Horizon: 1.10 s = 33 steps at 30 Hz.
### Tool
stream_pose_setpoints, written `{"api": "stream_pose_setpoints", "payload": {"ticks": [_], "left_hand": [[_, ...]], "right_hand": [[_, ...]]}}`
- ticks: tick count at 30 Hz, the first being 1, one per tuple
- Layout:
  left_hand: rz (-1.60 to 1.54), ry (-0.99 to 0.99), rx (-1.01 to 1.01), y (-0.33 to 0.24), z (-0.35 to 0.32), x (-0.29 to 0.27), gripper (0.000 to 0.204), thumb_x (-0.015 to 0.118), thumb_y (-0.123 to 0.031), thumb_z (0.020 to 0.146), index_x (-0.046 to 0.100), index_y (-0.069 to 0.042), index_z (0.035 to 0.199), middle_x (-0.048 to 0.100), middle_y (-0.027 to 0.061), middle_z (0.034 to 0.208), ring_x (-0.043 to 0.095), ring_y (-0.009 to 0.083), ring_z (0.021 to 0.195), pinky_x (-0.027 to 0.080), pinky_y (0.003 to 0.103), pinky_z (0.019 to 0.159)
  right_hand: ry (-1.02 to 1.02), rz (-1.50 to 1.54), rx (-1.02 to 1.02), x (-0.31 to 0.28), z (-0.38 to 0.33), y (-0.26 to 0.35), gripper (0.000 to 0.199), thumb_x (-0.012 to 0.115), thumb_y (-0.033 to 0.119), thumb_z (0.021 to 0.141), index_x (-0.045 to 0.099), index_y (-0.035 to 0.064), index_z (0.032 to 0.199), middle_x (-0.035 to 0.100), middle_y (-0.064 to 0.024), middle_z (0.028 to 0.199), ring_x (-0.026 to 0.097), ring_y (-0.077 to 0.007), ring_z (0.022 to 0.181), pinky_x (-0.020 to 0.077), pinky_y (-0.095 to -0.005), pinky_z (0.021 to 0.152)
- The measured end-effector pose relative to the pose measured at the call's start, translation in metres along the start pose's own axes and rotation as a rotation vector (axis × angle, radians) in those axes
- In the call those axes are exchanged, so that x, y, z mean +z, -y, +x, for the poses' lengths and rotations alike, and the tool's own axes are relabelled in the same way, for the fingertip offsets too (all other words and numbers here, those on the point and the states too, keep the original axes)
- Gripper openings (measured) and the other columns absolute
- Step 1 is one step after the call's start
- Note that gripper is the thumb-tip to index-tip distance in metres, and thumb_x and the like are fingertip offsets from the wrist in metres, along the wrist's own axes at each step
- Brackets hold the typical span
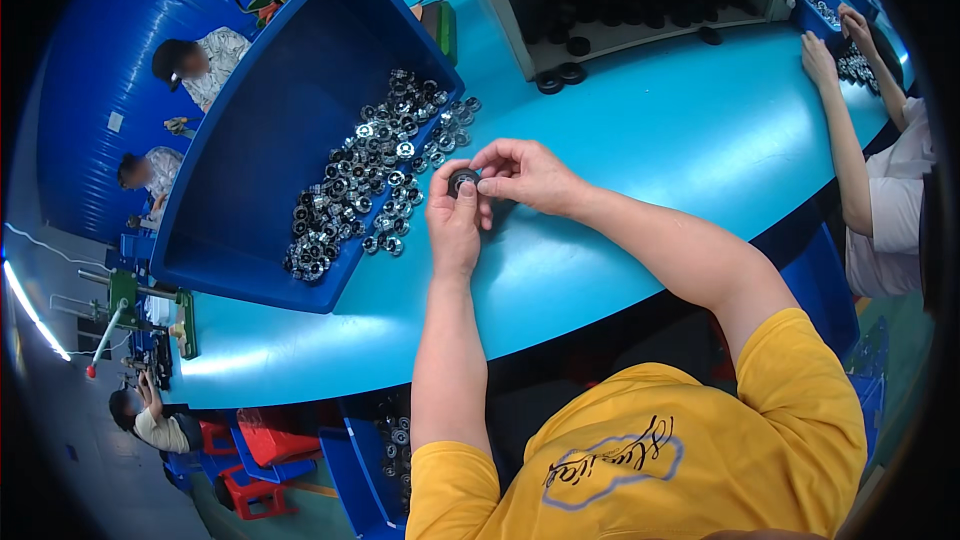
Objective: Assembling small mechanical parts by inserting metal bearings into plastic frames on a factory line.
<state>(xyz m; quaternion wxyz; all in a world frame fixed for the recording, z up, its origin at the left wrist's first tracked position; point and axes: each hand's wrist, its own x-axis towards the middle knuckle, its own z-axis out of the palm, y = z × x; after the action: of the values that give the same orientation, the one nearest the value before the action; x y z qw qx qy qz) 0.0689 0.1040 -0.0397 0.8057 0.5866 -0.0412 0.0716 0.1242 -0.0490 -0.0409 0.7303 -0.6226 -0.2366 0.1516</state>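
Note:
Above the blue table, my left hand (pixel 455 230) is closed around a small round black wheel (pixel 462 178), its thumb lying on the face. The wheel's middle is partly hidden by the fingers. From the right, my right hand (pixel 535 178) meets it, thumb and forefinger bent together at the wheel's edge. Just left of my hands, many shiny metal hubs (pixel 345 180) lie heaped at the low edge of a large tilted blue bin (pixel 240 150). Some loose hubs (pixel 388 240) rest on the table beside my left hand.
An open metal cabinet (pixel 510 10) with black rings inside stands at the back; a few rings (pixel 560 77) lie before it. At the right, a co-worker's hands (pixel 820 60) are near another parts bin. A green hand press (pixel 125 300) stands left. Below the table is a blue crate (pixel 360 470).

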Motion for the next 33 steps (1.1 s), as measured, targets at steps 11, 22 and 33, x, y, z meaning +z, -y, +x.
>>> {"api": "stream_pose_setpoints", "payload": {"ticks": [11, 22, 33], "left_hand": [[-0.15, -0.128, -0.086, -0.008, -0.002, 0.012, 0.021, 0.051, -0.015, 0.106, 0.053, -0.008, 0.125, 0.056, 0.0013, 0.086, 0.051, 0.0075, 0.064, 0.046, 0.023, 0.051], [-0.066, 0.003, -0.041, -0.005, -0.002, 0.006, 0.046, 0.058, -0.007, 0.101, 0.042, -0.007, 0.144, 0.062, 0.007, 0.098, 0.059, 0.0109, 0.074, 0.053, 0.026, 0.058], [0.434, 0.036, 0.08, 0.009, -0.004, -0.003, 0.054, 0.067, -0.005, 0.096, 0.041, -0.006, 0.143, 0.067, 0.0073, 0.105, 0.066, 0.0132, 0.089, 0.055, 0.027, 0.076]], "right_hand": [[-0.014, 0.1, 0.127, 0.0, -0.001, 0.007, 0.033, 0.074, 0.016, 0.091, 0.063, 0.0022, 0.119, 0.064, -0.002, 0.094, 0.062, -0.0091, 0.083, 0.0541, -0.0247, 0.074], [0.01, -0.001, 0.178, -0.003, 0.0, 0.007, 0.035, 0.072, 0.024, 0.095, 0.064, 0.0023, 0.121, 0.065, -0.005, 0.103, 0.063, -0.0106, 0.086, 0.0536, -0.0254, 0.072], [-0.008, -0.012, 0.231, -0.004, 0.001, 0.013, 0.025, 0.074, 0.025, 0.092, 0.068, 0.0041, 0.105, 0.066, -0.0024, 0.094, 0.061, -0.0097, 0.078, 0.0515, -0.0241, 0.068]]}}
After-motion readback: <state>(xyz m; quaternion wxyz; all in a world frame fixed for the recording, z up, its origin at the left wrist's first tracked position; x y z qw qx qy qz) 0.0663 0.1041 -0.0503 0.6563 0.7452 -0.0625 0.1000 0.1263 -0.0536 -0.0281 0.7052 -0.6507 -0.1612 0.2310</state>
